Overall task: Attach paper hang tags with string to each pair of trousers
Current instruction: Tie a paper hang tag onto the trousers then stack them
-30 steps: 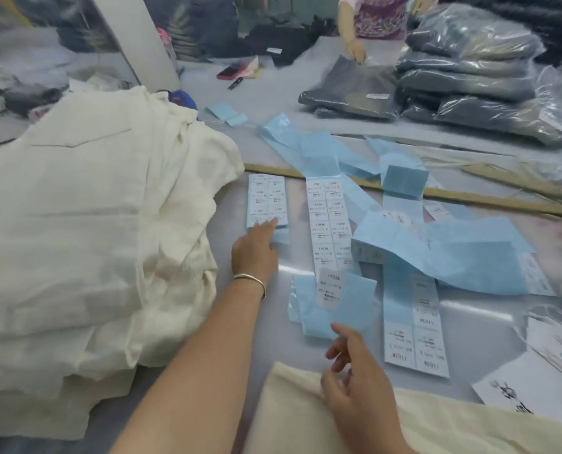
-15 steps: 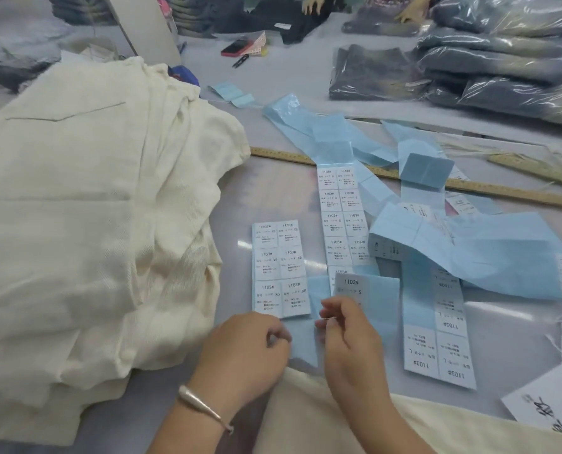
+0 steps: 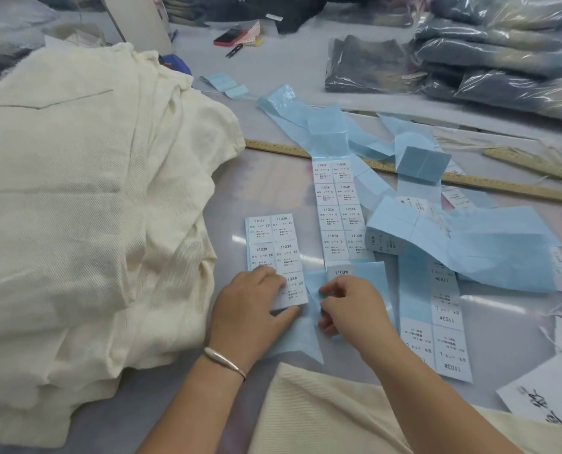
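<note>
A small sheet of white XS size labels (image 3: 274,250) lies on the table in front of me. My left hand (image 3: 250,309) grips its near left corner, fingers on top and thumb along the bottom edge. My right hand (image 3: 351,306) pinches the blue backing paper (image 3: 312,335) just right of that sheet. A long strip of S labels (image 3: 337,211) runs away behind it, and a strip of L labels (image 3: 443,329) lies to the right. A tall stack of cream trousers (image 3: 76,208) fills the left. Another cream garment (image 3: 322,417) lies at the near edge. A white hang tag (image 3: 541,394) sits at the lower right.
Loose blue backing strips (image 3: 463,244) sprawl over the middle right of the table. A wooden ruler (image 3: 469,181) lies across behind them. Bagged dark garments (image 3: 502,60) are piled at the far right. Thread snips (image 3: 233,51) and a red phone (image 3: 227,37) lie at the back.
My left hand has slid the XS label sheet toward me and now grips its near corner. My right hand has closed on the blue backing beside it.
</note>
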`<move>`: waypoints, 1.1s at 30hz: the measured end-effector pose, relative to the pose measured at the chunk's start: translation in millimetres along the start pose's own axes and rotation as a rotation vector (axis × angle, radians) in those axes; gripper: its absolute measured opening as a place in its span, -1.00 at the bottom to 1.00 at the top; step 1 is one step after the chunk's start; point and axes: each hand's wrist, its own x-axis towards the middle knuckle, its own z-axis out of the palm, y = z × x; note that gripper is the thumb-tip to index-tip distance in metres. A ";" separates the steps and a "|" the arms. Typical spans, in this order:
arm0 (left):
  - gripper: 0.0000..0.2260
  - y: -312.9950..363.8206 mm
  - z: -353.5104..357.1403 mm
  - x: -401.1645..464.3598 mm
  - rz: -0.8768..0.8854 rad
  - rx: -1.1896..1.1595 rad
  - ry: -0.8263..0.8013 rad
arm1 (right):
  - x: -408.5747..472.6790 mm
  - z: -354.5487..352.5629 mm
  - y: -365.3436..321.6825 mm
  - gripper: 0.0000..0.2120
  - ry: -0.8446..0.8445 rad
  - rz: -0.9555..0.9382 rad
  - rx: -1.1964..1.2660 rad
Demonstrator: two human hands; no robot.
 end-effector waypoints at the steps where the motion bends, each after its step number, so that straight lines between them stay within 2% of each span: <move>1: -0.71 0.3 1.1 -1.9 0.035 -0.022 0.041 | 1.1 0.0 -1.9 -0.74 -0.008 0.001 -0.003; 3: -0.85 0.3 2.7 -5.7 0.071 -0.085 0.082 | 2.5 0.0 -5.8 -0.76 -0.028 0.000 -0.006; 7: -0.83 3.1 -2.3 -11.8 0.147 -0.188 0.232 | 10.1 4.0 -13.8 -0.80 -0.084 0.020 0.071; 9: -0.78 6.4 -7.0 -16.7 0.178 -0.282 0.199 | 12.3 7.1 -14.9 -0.75 -0.107 0.041 0.149; 12: -0.81 8.8 -11.0 -19.8 0.047 -0.450 0.072 | 10.9 7.7 -14.7 -0.82 -0.112 0.061 0.243; 15: -0.86 7.6 -4.8 -15.4 -0.125 -0.492 0.099 | 5.8 8.3 -12.7 -0.89 -0.135 0.092 0.395; 18: -0.73 7.0 2.5 -14.6 -0.221 -0.606 0.109 | 0.7 11.2 -12.7 -0.90 -0.109 0.102 0.477; 20: -0.71 5.7 7.7 -17.1 -0.268 -0.662 0.094 | 1.0 15.3 -12.3 -0.90 -0.023 0.036 0.381; 23: -0.77 -0.1 12.1 -17.8 -0.412 -0.841 0.080 | 2.1 24.5 -14.2 -0.72 0.092 -0.111 0.095; 26: -0.85 -7.8 13.3 -15.7 -0.456 -0.973 0.059 | 2.4 37.2 -16.8 -0.64 0.039 -0.116 0.132; 29: -0.79 -8.4 11.4 -16.7 -0.459 -0.960 0.060 | 4.9 42.2 -18.8 -0.71 0.014 -0.010 0.345; 33: -0.67 -1.9 12.0 -18.8 -0.346 -0.705 0.184 | 5.6 39.5 -12.8 -0.76 -0.052 0.114 0.682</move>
